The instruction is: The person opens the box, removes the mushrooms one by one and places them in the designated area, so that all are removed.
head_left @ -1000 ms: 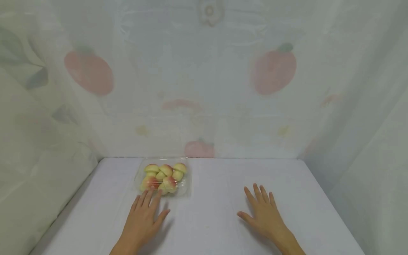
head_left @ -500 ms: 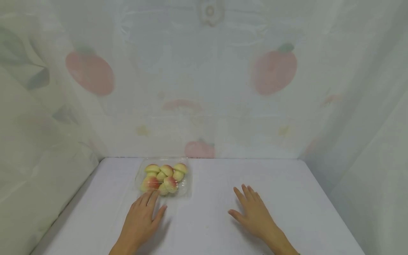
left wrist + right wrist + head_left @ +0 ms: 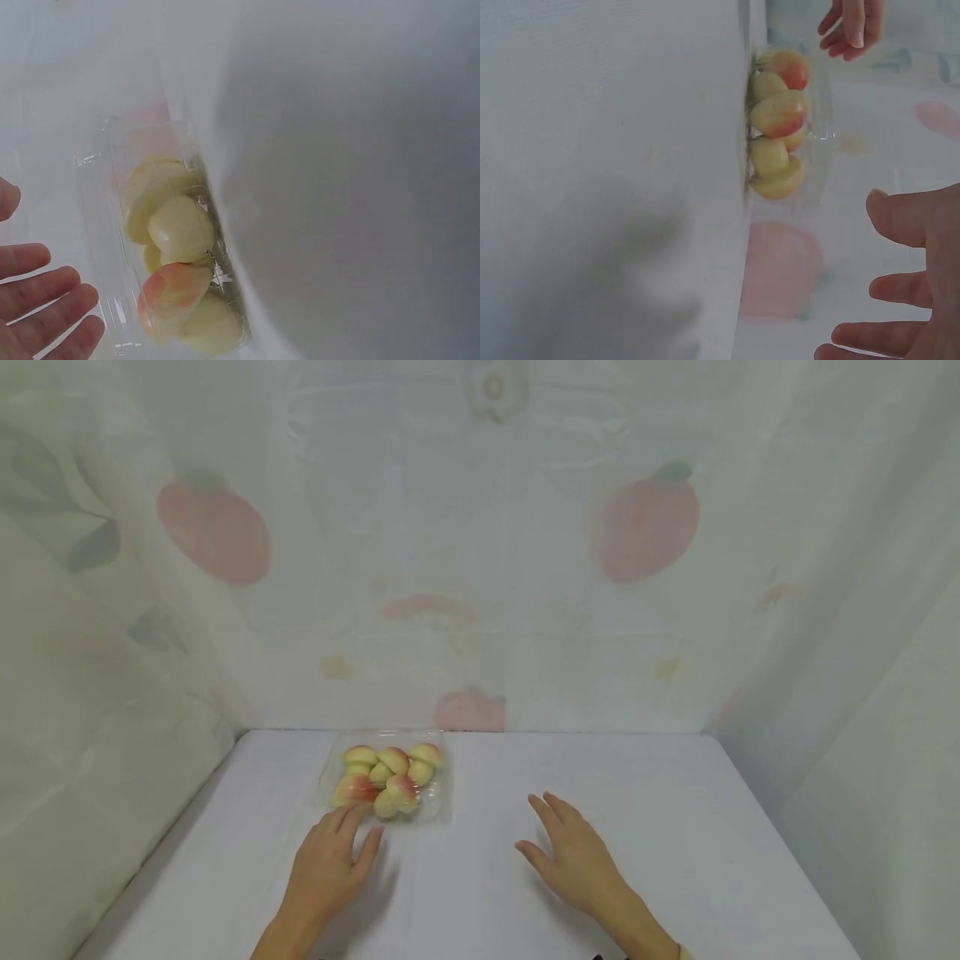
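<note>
A clear plastic box (image 3: 438, 802) lies at the back left of the table and holds several pale yellow, red-tinged mushroom-shaped pieces (image 3: 402, 792). My left hand (image 3: 325, 870) hovers at the box's near edge, fingers extended and slightly bent, thumb apart; the left wrist view shows a gap between its fingertips and the box wall (image 3: 105, 225). To the right, my right hand (image 3: 577, 858) hangs over the table with spread fingers and holds nothing. In the right wrist view its fingers (image 3: 900, 289) are relaxed, well away from the box.
A white-covered table (image 3: 487, 910) carries the box. Pale curtain-like sheets with faded fruit prints (image 3: 647, 531) stand behind it, and more sheeting (image 3: 97, 735) borders the left and right sides.
My right hand has shifted left toward the middle of the table. The fingers of my left hand have bent a little more near the box, which stays in place.
</note>
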Available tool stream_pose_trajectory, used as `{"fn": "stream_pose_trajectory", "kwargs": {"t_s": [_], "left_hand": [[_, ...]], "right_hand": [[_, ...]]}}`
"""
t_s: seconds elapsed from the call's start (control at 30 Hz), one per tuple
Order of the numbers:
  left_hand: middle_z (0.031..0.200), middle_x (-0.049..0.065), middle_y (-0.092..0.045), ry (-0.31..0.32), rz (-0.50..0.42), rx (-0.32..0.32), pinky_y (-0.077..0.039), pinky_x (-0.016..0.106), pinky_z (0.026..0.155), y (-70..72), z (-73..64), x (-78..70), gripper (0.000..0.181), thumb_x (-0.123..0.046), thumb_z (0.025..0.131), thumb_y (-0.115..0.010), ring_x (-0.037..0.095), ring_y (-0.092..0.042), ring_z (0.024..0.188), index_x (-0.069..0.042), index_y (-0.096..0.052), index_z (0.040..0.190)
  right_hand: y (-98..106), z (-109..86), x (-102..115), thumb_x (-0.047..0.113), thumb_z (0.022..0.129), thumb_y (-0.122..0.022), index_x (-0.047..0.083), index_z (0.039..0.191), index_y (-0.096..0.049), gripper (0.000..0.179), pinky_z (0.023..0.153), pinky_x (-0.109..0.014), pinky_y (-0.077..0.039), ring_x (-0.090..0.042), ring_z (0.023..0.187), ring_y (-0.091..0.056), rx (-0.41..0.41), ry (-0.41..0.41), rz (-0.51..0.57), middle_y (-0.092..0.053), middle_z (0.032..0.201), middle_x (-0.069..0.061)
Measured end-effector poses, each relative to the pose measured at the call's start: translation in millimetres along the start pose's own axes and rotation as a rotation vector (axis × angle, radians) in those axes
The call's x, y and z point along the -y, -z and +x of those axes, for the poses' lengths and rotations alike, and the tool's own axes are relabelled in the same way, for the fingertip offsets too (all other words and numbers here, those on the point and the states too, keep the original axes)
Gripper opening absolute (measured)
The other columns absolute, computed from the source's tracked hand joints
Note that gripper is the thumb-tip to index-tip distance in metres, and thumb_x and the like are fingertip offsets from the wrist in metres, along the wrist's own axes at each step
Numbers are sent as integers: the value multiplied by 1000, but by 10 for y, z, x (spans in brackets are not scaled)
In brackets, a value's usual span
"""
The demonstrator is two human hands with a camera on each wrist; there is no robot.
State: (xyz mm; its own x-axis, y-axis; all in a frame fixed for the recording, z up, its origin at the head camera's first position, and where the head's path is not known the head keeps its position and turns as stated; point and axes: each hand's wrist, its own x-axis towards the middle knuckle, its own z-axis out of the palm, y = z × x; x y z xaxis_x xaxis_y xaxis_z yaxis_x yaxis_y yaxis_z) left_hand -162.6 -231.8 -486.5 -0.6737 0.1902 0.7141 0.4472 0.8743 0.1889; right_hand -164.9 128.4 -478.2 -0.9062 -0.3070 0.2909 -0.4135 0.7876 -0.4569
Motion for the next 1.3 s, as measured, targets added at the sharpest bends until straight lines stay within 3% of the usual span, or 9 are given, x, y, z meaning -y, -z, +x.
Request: {"fn": "stream_pose_trajectory", "kwargs": {"t_s": [0.23, 0.5, 0.63, 0.93, 1.13, 1.3], "left_hand": [[105, 16, -70, 60, -27, -34, -57, 54, 74, 3, 59, 49, 29, -18, 84, -77, 38, -68, 94, -2, -70, 108], [105, 15, -71, 216, -77, -64, -57, 56, 72, 42, 87, 103, 30, -17, 88, -78, 37, -68, 97, -1, -70, 112], [106, 17, -70, 253, -120, -70, -56, 58, 74, 77, 95, 150, 33, -16, 90, -77, 38, -66, 97, 3, -68, 115], [113, 21, -65, 349, -174, -26, -51, 56, 84, 149, 115, 232, 40, -20, 95, -73, 37, -61, 104, 4, -62, 125], [117, 23, -63, 360, -180, -1, -49, 55, 87, 167, 141, 321, 43, -19, 95, -73, 38, -59, 108, 7, -60, 127], [124, 22, -60, 452, -237, 33, -47, 52, 93, 176, 122, 410, 44, -23, 98, -70, 35, -57, 113, 5, -59, 131]], "right_hand": [[-72, 91, 55, 50, 101, -59, 11, 153, -43, 67, 108, -56, -43, -35, 139, -45, 13, -24, 125, -47, 151, -15], [-180, 242, 119, 42, 101, -63, 8, 151, -45, 63, 111, -54, -40, -33, 138, -47, 35, -17, 274, -51, 148, -11], [-226, 300, 160, 44, 101, -62, 8, 151, -45, 65, 107, -55, -44, -34, 133, -52, 44, -31, 316, -52, 147, -12], [-250, 424, 260, 47, 100, -63, 10, 153, -42, 68, 102, -53, -49, -34, 127, -56, 67, -55, 415, -51, 147, -15], [-303, 504, 309, 43, 99, -65, 8, 151, -45, 66, 102, -49, -50, -32, 123, -57, 52, -64, 455, -54, 144, -12], [-354, 575, 343, 41, 99, -66, 5, 150, -46, 65, 100, -46, -52, -32, 120, -59, 48, -51, 506, -56, 139, -15]]}}
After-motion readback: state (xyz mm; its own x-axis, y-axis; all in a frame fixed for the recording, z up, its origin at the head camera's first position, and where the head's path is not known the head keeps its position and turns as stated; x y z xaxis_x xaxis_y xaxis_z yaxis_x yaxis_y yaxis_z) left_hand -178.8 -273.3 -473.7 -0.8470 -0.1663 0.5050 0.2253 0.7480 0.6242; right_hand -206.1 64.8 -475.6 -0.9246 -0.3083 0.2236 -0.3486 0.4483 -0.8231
